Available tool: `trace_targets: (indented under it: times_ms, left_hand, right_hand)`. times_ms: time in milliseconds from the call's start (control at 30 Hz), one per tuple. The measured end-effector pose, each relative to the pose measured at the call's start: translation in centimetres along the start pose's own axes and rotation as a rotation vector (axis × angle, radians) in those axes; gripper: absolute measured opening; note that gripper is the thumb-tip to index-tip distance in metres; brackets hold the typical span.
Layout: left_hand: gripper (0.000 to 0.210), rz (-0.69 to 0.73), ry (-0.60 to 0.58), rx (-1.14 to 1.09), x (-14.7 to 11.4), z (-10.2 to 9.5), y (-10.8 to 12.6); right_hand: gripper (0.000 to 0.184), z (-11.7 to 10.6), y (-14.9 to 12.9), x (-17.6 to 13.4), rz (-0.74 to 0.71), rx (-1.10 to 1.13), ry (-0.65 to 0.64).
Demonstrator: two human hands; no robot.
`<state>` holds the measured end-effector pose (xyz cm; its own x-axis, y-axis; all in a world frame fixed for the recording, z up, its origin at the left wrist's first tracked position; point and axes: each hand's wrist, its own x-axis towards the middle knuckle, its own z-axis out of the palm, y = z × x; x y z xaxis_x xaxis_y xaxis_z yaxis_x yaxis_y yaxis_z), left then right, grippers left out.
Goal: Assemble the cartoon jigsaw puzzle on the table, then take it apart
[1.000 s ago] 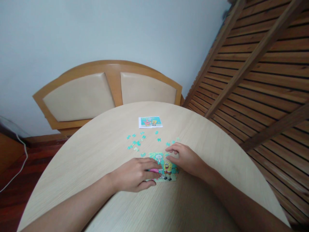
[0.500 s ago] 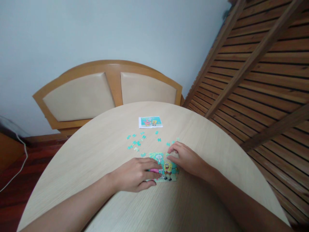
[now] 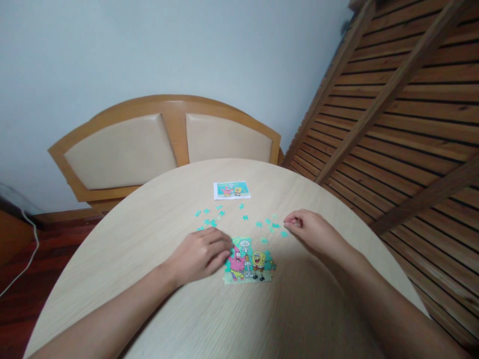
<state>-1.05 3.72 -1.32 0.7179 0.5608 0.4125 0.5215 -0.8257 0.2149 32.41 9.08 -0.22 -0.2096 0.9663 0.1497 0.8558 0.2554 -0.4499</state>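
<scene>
A partly assembled jigsaw puzzle lies on the table, with a pink starfish, a pale squid figure and a yellow sponge character on it. Resting at its upper left edge is my left hand, palm down, fingers loosely stretched. To the upper right of the puzzle, my right hand has thumb and forefinger pinched together; whatever is between the tips is too small to make out. Just left of those fingertips lie several loose teal puzzle pieces. Another group of loose pieces is beyond my left hand, partly covered by it.
A reference picture card of the same characters lies toward the far side of the round wooden table. Behind the table stands a padded chair back against a pale wall. A slatted wooden panel rises on the right.
My right hand has moved right, off the puzzle's upper edge to beside the loose pieces, and its fingers have closed. My left hand has slid up and left, uncovering the starfish figure.
</scene>
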Motion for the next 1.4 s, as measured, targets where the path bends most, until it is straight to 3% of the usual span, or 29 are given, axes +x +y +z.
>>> trace_targets:
  times_ms: [133, 200, 467, 733, 933, 1200, 1400]
  left_hand:
    - [0.026, -0.402, 0.197, 0.189, -0.8, -0.3, -2.6]
    - [0.029, -0.484, 0.2, 0.216, -1.2, 0.2, -3.9]
    - [0.033, -0.517, 0.111, 0.204, -1.3, 1.8, -5.4]
    - [0.031, -0.493, 0.132, 0.11, -1.4, 1.9, -5.7]
    - [0.028, -0.5, 0.147, -0.003, -1.3, 1.7, -5.5]
    - [0.032, -0.671, 0.228, -0.014, -1.3, 1.7, -5.9]
    - [0.033, -0.654, 0.138, 0.019, -2.1, 0.3, -6.2]
  right_hand:
    - [0.028, 0.0, 1.3, 0.1, 0.041, -0.006, -0.013]
    - [0.033, 0.5, 1.2, 0.1, 0.009, -0.006, -0.009]
    - [0.032, 2.9, -0.3, 0.3, -0.181, -0.028, 0.068]
    - [0.026, 4.9, -1.8, 0.3, -0.283, -0.08, 0.086]
    - [0.025, 5.3, -3.4, 1.2, -0.299, -0.078, 0.043]
    - [0.038, 6.5, -5.7, 5.0, -0.376, -0.083, -0.063]
    - [0.049, 8.3, -8.1, 7.4, -0.454, -0.112, -0.209]
